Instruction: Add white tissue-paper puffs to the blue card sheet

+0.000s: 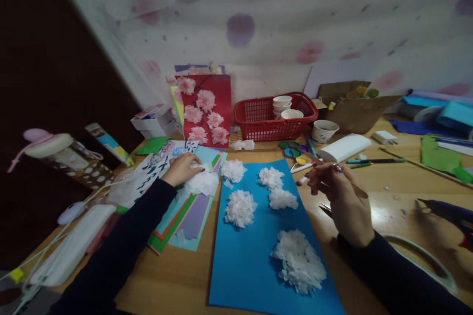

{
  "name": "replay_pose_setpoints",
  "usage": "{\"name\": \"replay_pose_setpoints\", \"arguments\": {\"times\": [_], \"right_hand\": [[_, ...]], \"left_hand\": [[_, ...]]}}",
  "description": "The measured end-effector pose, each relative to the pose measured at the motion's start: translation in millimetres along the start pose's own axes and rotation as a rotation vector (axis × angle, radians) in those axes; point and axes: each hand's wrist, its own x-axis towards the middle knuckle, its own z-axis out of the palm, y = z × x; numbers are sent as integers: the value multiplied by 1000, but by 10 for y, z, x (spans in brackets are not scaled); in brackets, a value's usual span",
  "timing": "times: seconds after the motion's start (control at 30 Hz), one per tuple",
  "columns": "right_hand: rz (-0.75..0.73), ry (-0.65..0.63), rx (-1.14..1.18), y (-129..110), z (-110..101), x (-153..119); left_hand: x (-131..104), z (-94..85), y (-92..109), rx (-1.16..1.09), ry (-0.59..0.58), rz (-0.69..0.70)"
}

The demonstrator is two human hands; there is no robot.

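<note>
My left hand [184, 169] reaches over a stack of coloured paper [197, 219], its fingers closed at the edge of a loose clump of white tissue paper [203, 184]. My right hand [345, 202] hovers right of a blue sheet [240, 266], fingers curled together; what they hold, if anything, I cannot make out. Pointed metal tips [325, 210] show just below that hand, and their other end is hidden. Several ruffled white tissue paper flowers lie on the blue sheet, including a large one [299, 261] at the lower right and a round one [240, 208] at the left.
A red card with pink paper flowers [206, 100] stands at the back beside a red basket [254, 130] holding paper cups. To the right are a glue gun [449, 214], a roll of tape [438, 261] and pens [377, 161]. A bottle [70, 155] is at the left.
</note>
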Motion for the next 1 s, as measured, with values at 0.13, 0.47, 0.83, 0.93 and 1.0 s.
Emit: {"name": "replay_pose_setpoints", "arguments": {"times": [0.13,0.47,0.83,0.93,1.0], "right_hand": [[-9,-15,0,-10,-2,-1],[-2,-11,9,9,-2,1],[-40,-59,-7,-10,11,-10],[-39,-112,-4,-47,34,-39],[-2,-183,13,-72,50,-67]], "left_hand": [[-15,-20,-2,14,20,-24],[7,37,-2,-59,32,-5],[-64,-277,428,-530,99,134],[-164,-319,906,-821,-80,184],[-230,-285,1219,-961,-249,203]]}}
